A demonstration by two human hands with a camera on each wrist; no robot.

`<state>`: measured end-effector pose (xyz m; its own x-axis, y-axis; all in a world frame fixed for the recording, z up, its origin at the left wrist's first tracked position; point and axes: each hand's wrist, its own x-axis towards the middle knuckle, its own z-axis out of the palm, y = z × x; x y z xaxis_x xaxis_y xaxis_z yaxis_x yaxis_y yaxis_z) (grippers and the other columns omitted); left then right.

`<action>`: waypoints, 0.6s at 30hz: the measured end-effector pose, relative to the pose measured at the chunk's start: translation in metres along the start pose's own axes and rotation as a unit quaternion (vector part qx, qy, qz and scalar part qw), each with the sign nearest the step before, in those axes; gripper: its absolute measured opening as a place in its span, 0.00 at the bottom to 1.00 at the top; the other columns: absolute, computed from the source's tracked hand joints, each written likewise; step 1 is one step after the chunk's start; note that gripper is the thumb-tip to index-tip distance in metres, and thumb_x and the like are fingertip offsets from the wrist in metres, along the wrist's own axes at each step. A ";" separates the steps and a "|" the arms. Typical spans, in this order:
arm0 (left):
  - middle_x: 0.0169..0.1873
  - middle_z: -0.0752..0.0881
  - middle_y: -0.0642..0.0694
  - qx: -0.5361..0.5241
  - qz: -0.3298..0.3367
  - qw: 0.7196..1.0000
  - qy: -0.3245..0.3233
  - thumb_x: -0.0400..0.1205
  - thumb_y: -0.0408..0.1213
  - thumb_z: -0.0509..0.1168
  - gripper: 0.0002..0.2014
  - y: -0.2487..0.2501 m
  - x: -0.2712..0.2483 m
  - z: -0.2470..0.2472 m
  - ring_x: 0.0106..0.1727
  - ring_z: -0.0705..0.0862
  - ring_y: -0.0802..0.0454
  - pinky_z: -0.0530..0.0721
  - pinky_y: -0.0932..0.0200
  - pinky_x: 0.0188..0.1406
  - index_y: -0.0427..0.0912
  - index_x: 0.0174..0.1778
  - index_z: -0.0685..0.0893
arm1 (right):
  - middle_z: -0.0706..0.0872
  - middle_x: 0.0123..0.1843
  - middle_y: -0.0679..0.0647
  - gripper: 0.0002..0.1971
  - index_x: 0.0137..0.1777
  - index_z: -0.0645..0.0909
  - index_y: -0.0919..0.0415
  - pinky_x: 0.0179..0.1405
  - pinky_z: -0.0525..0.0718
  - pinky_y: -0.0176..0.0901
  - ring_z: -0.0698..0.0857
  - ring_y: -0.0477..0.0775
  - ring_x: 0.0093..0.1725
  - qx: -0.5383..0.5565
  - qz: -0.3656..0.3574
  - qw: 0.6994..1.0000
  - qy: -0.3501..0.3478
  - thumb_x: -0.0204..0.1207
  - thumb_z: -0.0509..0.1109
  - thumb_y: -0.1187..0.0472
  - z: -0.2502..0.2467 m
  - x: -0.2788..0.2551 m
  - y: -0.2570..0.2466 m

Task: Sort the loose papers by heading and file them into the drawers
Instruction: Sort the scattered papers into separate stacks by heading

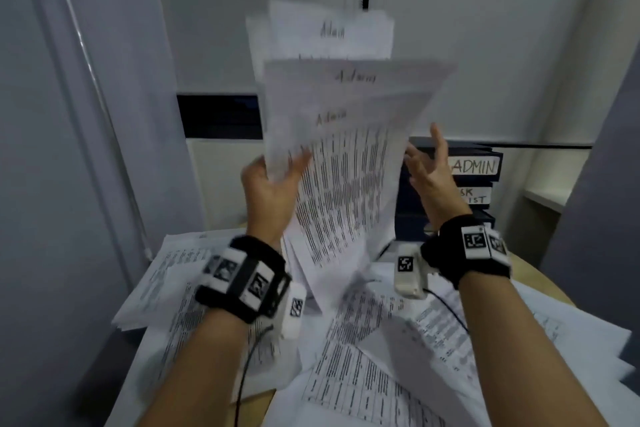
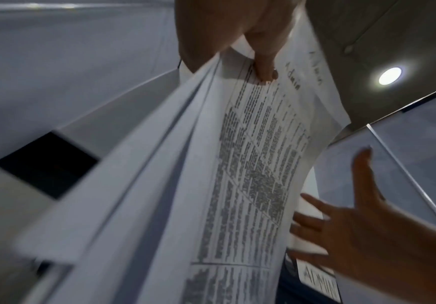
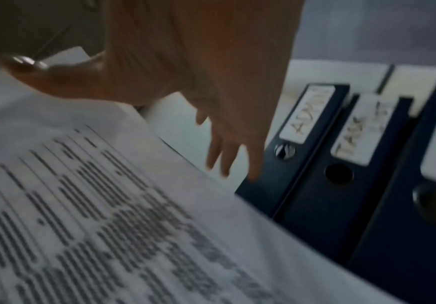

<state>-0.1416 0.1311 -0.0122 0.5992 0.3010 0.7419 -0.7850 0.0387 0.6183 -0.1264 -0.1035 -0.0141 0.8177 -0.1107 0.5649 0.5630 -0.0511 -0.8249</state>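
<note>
My left hand grips a fanned bundle of printed sheets headed "Admin", held upright in the air; in the left wrist view the thumb pinches the sheets. My right hand is open with fingers spread, just right of the bundle's edge and apart from it, also seen as the right hand from the left wrist. Behind it stands a dark blue stack of drawers with white labels; the top one reads ADMIN. The right wrist view shows my right hand beside the ADMIN label.
Many loose printed papers lie heaped over the wooden table below my arms. A second label reads TASK LIST. A grey wall panel closes the left side, and a grey partition stands at the right.
</note>
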 end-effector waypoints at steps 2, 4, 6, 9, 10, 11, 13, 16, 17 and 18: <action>0.34 0.90 0.60 -0.027 0.021 0.999 -0.021 0.77 0.33 0.74 0.06 0.018 0.016 -0.001 0.39 0.89 0.59 0.87 0.61 0.45 0.49 0.40 0.88 | 0.85 0.63 0.47 0.53 0.80 0.59 0.50 0.59 0.82 0.37 0.82 0.47 0.68 -0.035 0.002 0.999 -0.041 0.58 0.81 0.35 -0.008 -0.002 -0.010; 0.34 0.90 0.62 -0.025 0.043 0.998 -0.032 0.78 0.33 0.73 0.06 0.030 0.026 0.003 0.41 0.89 0.60 0.87 0.60 0.46 0.49 0.41 0.87 | 0.88 0.50 0.39 0.31 0.73 0.71 0.62 0.59 0.84 0.42 0.87 0.43 0.57 -0.058 -0.033 0.997 -0.027 0.72 0.78 0.56 -0.007 -0.002 -0.023; 0.33 0.89 0.58 -0.019 0.044 0.998 -0.041 0.78 0.34 0.72 0.05 0.037 0.032 0.008 0.38 0.86 0.59 0.86 0.60 0.44 0.46 0.37 0.86 | 0.89 0.51 0.39 0.31 0.73 0.71 0.65 0.56 0.85 0.40 0.87 0.40 0.55 -0.073 -0.058 0.996 -0.007 0.73 0.78 0.61 -0.005 0.002 -0.035; 0.34 0.85 0.43 -0.023 0.030 0.998 -0.046 0.78 0.39 0.73 0.10 0.035 0.036 0.012 0.36 0.82 0.52 0.82 0.56 0.40 0.35 0.37 0.84 | 0.81 0.70 0.57 0.49 0.80 0.63 0.63 0.63 0.85 0.47 0.82 0.51 0.68 -0.071 -0.063 0.995 0.009 0.63 0.86 0.51 -0.003 0.007 -0.046; 0.35 0.85 0.43 -0.027 0.025 0.998 -0.043 0.78 0.38 0.73 0.09 0.033 0.035 0.014 0.36 0.83 0.52 0.83 0.56 0.41 0.36 0.37 0.85 | 0.80 0.71 0.59 0.48 0.79 0.65 0.63 0.63 0.85 0.48 0.82 0.52 0.68 -0.074 -0.063 0.995 0.005 0.63 0.86 0.51 -0.004 0.007 -0.047; 0.35 0.87 0.46 -0.032 0.016 0.998 -0.043 0.77 0.37 0.73 0.07 0.032 0.032 0.015 0.38 0.85 0.55 0.84 0.59 0.43 0.38 0.37 0.86 | 0.82 0.69 0.60 0.41 0.76 0.70 0.63 0.63 0.85 0.49 0.83 0.53 0.67 -0.073 -0.059 0.996 0.002 0.66 0.84 0.52 -0.004 0.006 -0.046; 0.39 0.90 0.53 -0.041 0.006 0.997 -0.059 0.76 0.34 0.75 0.03 0.027 0.023 0.020 0.43 0.89 0.59 0.86 0.62 0.47 0.43 0.43 0.87 | 0.87 0.63 0.58 0.24 0.68 0.79 0.61 0.67 0.82 0.52 0.86 0.53 0.64 -0.056 -0.053 0.997 0.000 0.73 0.78 0.58 -0.002 0.002 -0.042; 0.45 0.91 0.55 -0.039 -0.028 0.995 -0.086 0.71 0.38 0.80 0.15 0.015 0.007 0.026 0.50 0.89 0.58 0.87 0.58 0.52 0.44 0.51 0.86 | 0.89 0.57 0.54 0.15 0.61 0.82 0.60 0.63 0.83 0.41 0.88 0.49 0.59 -0.041 -0.039 0.998 0.013 0.76 0.76 0.61 0.003 -0.009 -0.033; 0.48 0.91 0.52 -0.030 -0.040 0.995 -0.092 0.68 0.42 0.81 0.21 0.011 0.003 0.026 0.52 0.89 0.56 0.88 0.55 0.54 0.42 0.54 0.85 | 0.89 0.57 0.54 0.15 0.61 0.82 0.60 0.60 0.84 0.38 0.88 0.48 0.58 -0.045 -0.030 0.998 0.011 0.76 0.76 0.61 0.005 -0.011 -0.029; 0.50 0.90 0.50 -0.023 -0.056 0.994 -0.094 0.66 0.44 0.82 0.25 0.005 -0.001 0.026 0.53 0.89 0.55 0.88 0.55 0.54 0.42 0.57 0.84 | 0.89 0.58 0.55 0.17 0.63 0.81 0.61 0.57 0.84 0.36 0.88 0.48 0.58 -0.052 -0.021 0.998 0.010 0.75 0.76 0.60 0.006 -0.013 -0.024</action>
<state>-0.1422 0.1065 -0.0028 0.6980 0.1098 0.7076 -0.7161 0.1059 0.6899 -0.1503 -0.0947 -0.0013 0.7901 -0.1268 0.5997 0.5805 -0.1593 -0.7985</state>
